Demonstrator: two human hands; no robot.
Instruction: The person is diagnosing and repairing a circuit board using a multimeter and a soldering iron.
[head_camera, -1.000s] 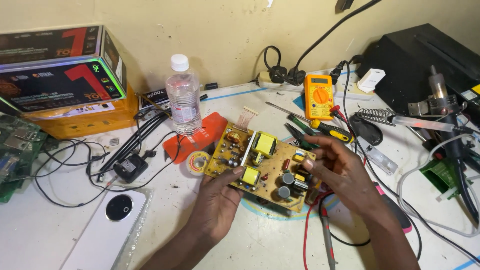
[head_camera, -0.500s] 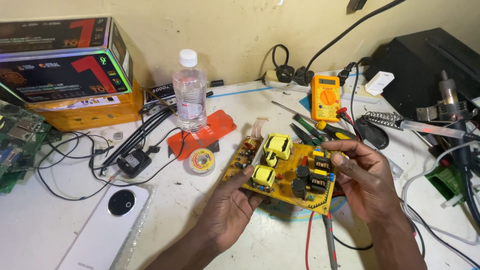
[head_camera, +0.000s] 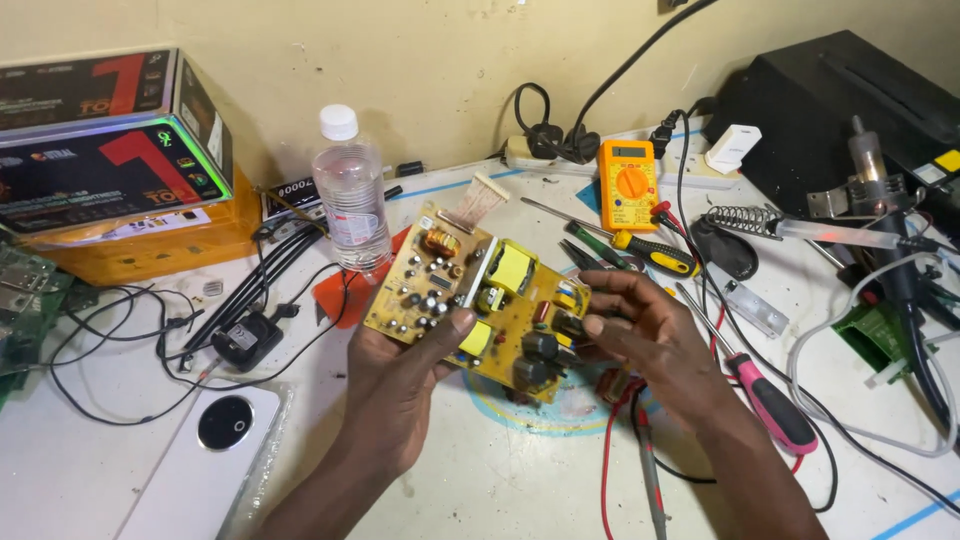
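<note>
Head cam: yellow circuit board now sits higher and more tilted than a second ago, left hand gripping its near edge, right hand pinching the far end, lifted off the tabletop, water bottle behind the left hand

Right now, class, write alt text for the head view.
Two hands, left hand and right hand, hold a yellow circuit board above a cluttered white workbench. Behind stand a clear plastic bottle and an orange multimeter.
</note>
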